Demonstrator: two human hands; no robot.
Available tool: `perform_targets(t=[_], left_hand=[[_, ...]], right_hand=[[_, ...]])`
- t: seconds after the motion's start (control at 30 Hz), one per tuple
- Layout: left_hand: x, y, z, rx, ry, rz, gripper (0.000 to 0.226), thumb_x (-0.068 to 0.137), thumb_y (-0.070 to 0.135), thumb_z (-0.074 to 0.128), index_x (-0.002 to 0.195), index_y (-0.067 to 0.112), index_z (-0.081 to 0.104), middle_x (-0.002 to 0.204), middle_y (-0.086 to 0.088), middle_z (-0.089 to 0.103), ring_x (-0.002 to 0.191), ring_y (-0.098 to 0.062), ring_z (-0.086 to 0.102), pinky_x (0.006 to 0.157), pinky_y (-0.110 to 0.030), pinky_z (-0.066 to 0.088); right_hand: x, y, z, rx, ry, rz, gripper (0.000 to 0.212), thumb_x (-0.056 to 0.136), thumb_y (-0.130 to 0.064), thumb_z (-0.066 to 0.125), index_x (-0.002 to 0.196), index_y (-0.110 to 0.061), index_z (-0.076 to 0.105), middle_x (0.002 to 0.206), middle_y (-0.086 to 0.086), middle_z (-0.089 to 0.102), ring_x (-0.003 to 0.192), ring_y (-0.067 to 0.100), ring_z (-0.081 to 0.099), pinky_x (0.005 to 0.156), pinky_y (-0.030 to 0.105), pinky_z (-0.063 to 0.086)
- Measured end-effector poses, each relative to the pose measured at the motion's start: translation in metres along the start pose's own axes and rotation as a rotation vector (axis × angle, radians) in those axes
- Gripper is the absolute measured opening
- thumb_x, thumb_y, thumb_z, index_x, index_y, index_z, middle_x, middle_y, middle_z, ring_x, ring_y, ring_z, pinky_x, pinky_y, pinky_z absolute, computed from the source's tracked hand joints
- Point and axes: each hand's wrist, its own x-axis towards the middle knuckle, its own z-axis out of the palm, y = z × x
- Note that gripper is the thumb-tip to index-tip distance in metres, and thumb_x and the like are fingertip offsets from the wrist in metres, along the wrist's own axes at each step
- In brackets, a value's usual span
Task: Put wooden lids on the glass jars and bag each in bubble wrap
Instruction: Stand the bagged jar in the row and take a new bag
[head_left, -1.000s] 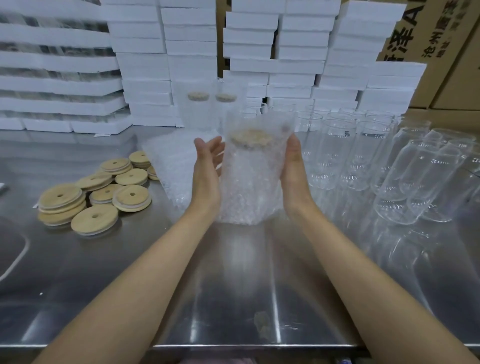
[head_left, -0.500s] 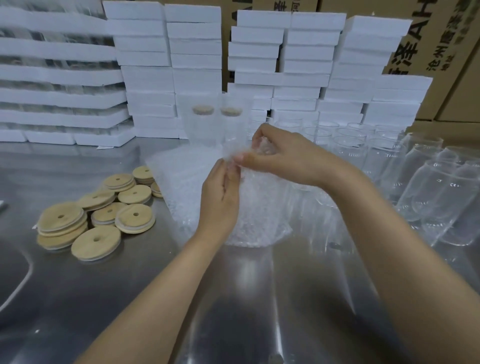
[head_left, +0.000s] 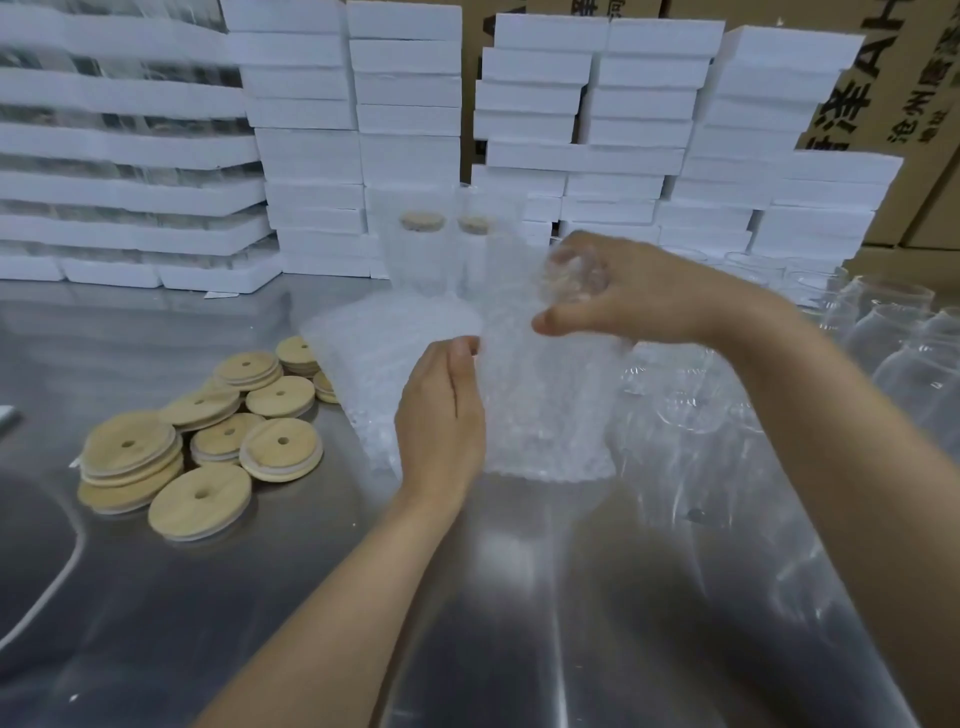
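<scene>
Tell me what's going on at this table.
A person is packing glass jars at a steel table. One jar stands inside a bubble-wrap bag. The left hand rests against the bag's side and the right hand grips its bunched top. Loose wooden lids lie to the left, bare jars wait on the right, and two bagged jars stand behind.
</scene>
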Motion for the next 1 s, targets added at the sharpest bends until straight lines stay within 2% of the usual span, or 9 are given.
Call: perform_targets(t=[0.13, 0.23, 0.33, 0.43, 0.5, 0.63, 0.77, 0.87, 1.0], left_hand=[[0.007, -0.022, -0.006, 0.646, -0.250, 0.212, 0.039, 0.099, 0.039, 0.036, 0.122, 0.019, 0.059, 0.137, -0.001, 0.052, 0.129, -0.021, 0.042, 0.098, -0.031, 0.026], [0.003, -0.025, 0.002, 0.862, -0.413, 0.127, 0.074, 0.087, 0.069, 0.035, 0.147, 0.025, 0.032, 0.155, 0.000, 0.026, 0.143, -0.020, 0.017, 0.109, -0.034, 0.008], [0.000, -0.025, 0.011, 0.949, -0.434, 0.083, 0.100, 0.074, 0.083, 0.037, 0.152, 0.023, 0.014, 0.156, -0.006, 0.017, 0.144, -0.028, 0.011, 0.113, -0.042, 0.006], [0.002, -0.026, 0.014, 1.074, -0.421, 0.086, 0.099, 0.079, 0.075, 0.045, 0.151, 0.019, 0.007, 0.152, -0.011, 0.018, 0.139, -0.033, 0.018, 0.111, -0.045, 0.014], [0.005, -0.024, 0.012, 1.139, -0.412, 0.063, 0.089, 0.085, 0.059, 0.052, 0.149, 0.016, 0.007, 0.146, -0.014, 0.024, 0.131, -0.033, 0.029, 0.106, -0.044, 0.022], [0.009, -0.017, 0.009, 1.154, -0.350, 0.016, 0.065, 0.074, 0.003, 0.030, 0.138, 0.014, 0.024, 0.124, -0.010, 0.042, 0.107, -0.028, 0.043, 0.092, -0.040, 0.032], [0.008, -0.014, 0.009, 1.157, -0.267, 0.082, 0.050, 0.074, -0.001, 0.028, 0.120, 0.014, 0.041, 0.099, -0.004, 0.048, 0.087, -0.022, 0.045, 0.079, -0.035, 0.036], [0.006, -0.014, 0.008, 1.183, -0.206, 0.123, 0.034, 0.079, 0.008, 0.047, 0.112, 0.015, 0.051, 0.085, -0.001, 0.051, 0.072, -0.019, 0.040, 0.069, -0.032, 0.036], [0.007, -0.012, 0.010, 1.189, -0.193, 0.120, 0.033, 0.078, 0.011, 0.050, 0.110, 0.017, 0.055, 0.081, 0.001, 0.052, 0.068, -0.019, 0.039, 0.067, -0.032, 0.037]], right_hand=[[0.012, -0.004, -0.045, 0.005, 0.138, -0.050, 0.057, 0.073, -0.056, 0.073, 0.119, -0.033, 0.050, 0.099, -0.008, 0.064, 0.086, 0.009, 0.066, 0.054, 0.027, 0.055], [0.032, -0.015, -0.081, 0.040, 0.316, -0.094, 0.058, 0.076, -0.053, 0.073, 0.121, -0.023, 0.052, 0.110, 0.002, 0.066, 0.088, 0.015, 0.066, 0.058, 0.030, 0.054], [0.062, -0.029, -0.093, 0.085, 0.461, -0.131, 0.057, 0.075, -0.056, 0.068, 0.119, -0.019, 0.062, 0.107, -0.001, 0.067, 0.080, 0.005, 0.061, 0.058, 0.021, 0.051], [0.104, -0.048, -0.079, 0.084, 0.489, -0.135, 0.036, 0.079, -0.054, 0.066, 0.100, -0.026, 0.061, 0.087, -0.015, 0.060, 0.062, -0.008, 0.055, 0.048, 0.013, 0.047], [0.134, -0.058, -0.062, 0.038, 0.477, -0.155, 0.039, 0.079, -0.051, 0.068, 0.106, -0.026, 0.053, 0.090, -0.017, 0.057, 0.066, -0.003, 0.057, 0.044, 0.015, 0.047], [0.188, -0.059, -0.018, -0.144, 0.374, -0.140, 0.065, 0.074, -0.052, 0.067, 0.127, -0.020, 0.049, 0.120, 0.000, 0.058, 0.100, 0.021, 0.062, 0.077, 0.038, 0.056], [0.219, -0.044, 0.020, -0.290, 0.280, -0.087, 0.064, 0.075, -0.054, 0.064, 0.126, -0.020, 0.048, 0.119, 0.002, 0.057, 0.101, 0.024, 0.055, 0.077, 0.032, 0.038], [0.234, -0.028, 0.039, -0.344, 0.235, -0.068, 0.062, 0.077, -0.051, 0.064, 0.126, -0.018, 0.048, 0.117, 0.003, 0.055, 0.094, 0.023, 0.049, 0.075, 0.032, 0.037], [0.249, -0.015, 0.059, -0.359, 0.191, -0.054, 0.064, 0.080, -0.051, 0.063, 0.131, -0.017, 0.045, 0.120, 0.006, 0.052, 0.096, 0.025, 0.050, 0.075, 0.035, 0.037]])
